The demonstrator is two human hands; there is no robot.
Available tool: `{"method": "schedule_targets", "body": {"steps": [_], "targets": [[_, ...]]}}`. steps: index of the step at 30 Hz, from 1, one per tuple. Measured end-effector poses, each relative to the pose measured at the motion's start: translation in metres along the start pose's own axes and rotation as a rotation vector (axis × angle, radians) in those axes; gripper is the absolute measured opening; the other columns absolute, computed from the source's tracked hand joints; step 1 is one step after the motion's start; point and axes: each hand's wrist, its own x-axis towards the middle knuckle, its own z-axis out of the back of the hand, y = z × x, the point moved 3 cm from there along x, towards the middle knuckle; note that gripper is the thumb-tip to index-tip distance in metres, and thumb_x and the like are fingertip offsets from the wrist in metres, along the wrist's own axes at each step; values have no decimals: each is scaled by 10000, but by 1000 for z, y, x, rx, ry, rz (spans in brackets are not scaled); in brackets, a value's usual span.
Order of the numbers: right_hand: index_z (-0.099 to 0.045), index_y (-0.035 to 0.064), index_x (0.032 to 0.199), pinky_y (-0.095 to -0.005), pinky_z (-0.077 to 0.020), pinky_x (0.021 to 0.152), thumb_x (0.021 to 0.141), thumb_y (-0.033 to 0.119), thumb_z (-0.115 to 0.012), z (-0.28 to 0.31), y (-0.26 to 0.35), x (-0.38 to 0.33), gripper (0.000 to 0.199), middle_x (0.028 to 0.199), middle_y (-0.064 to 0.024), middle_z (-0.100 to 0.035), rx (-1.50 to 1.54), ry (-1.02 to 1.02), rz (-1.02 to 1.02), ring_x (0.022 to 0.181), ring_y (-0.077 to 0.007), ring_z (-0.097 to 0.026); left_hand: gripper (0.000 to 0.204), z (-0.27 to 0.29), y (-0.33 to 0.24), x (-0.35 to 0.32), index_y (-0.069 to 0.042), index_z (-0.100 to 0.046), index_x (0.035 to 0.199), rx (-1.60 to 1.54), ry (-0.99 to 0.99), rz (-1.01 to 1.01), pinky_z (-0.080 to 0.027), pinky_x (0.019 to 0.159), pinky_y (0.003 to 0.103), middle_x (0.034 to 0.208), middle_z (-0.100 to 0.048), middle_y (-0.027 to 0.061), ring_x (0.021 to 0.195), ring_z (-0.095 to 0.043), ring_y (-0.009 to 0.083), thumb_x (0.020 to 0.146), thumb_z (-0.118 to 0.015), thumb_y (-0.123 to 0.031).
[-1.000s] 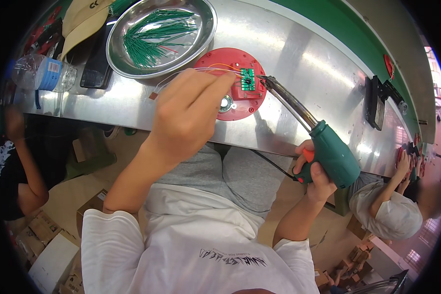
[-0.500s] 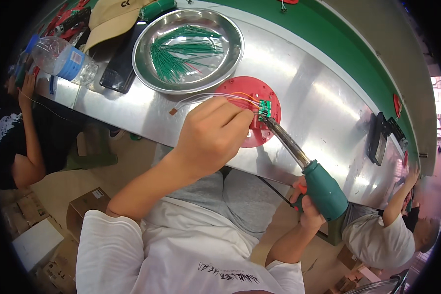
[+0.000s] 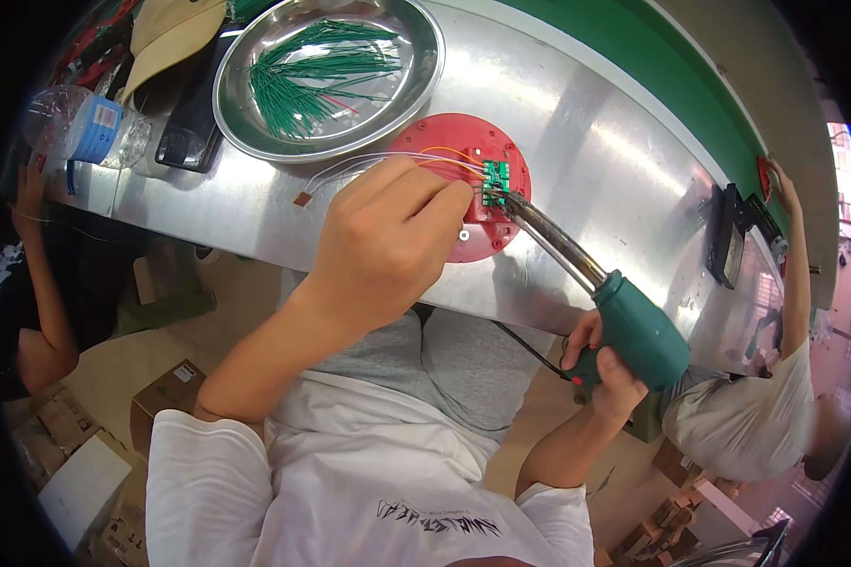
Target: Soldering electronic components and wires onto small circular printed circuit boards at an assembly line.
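Observation:
A round red plastic plate (image 3: 444,132) lies on the metal bench with a small green circuit board (image 3: 497,176) on it. White and orange wires run to the board. My left hand (image 3: 388,236) is closed in a pinch at the board's near-left edge, on what looks like a thin wire; its fingertips partly hide the end. My right hand (image 3: 611,364) grips a green-bodied soldering gun (image 3: 645,331) by its handle, below the body. Its metal tip rests at the board's near edge, close to my left fingertips. A small brown tab (image 3: 303,199) ends the white wires.
A steel bowl (image 3: 425,85) of cut green wires stands behind my left hand. Left of it are a dark phone (image 3: 187,142), a plastic bottle (image 3: 90,128) and a tan cap (image 3: 170,42). Black devices (image 3: 725,236) lie at right. Co-workers' arms (image 3: 796,274) show on both sides.
The bench and its things have shifted up and left in the picture. Both my hands stay at the board and gun. The co-worker at right has raised an arm to a red part.

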Motion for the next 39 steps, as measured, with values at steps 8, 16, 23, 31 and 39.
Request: {"method": "schedule_targets", "body": {"steps": [8,16,23,31,39], "targets": [[-603,-175,1207,-320,-509,471,967,308,-689,11,4,5,547,956,-280,-690,31,-13,140,549,-246,-646,207,-6,3,1,-18,-686,918,43,-77,-48,-523,627,388,795,-618,85,735,-613,267,715,-726,-16],[-557,-145,1172,-316,-502,435,1038,377,-573,39,-7,24,539,942,-252,-652,83,-76,193,514,-201,-611,195,-6,1,0,-10,-691,921,62,-50,-43,-519,629,390,793,-616,87,744,-612,265,728,-718,-3],[-565,-143,1189,-330,-522,421,1060,352,-532,51,-17,24,512,939,-276,-651,338,-207,161,499,-210,-615,166,-7,1,4,-14,-691,912,94,-40,-57,-516,643,397,816,-619,89,745,-604,279,752,-735,-6],[-579,-120,1179,-331,-512,413,1039,334,-558,43,-7,25,475,931,-244,-649,228,-288,255,496,-215,-618,275,4,-8,9,-28,-728,1029,123,-113,29,-526,742,432,1000,-654,110,887,-631,306,761,-781,-59],[-572,-68,1152,-321,-508,440,1072,314,-497,70,-10,28,397,987,-215,-655,301,-494,180,497,-193,-601,568,-1,-23,58,-57,-675,1265,140,483,-72,-452,1017,477,1161,-661,159,1131,-592,368,729,-813,-184]]}}
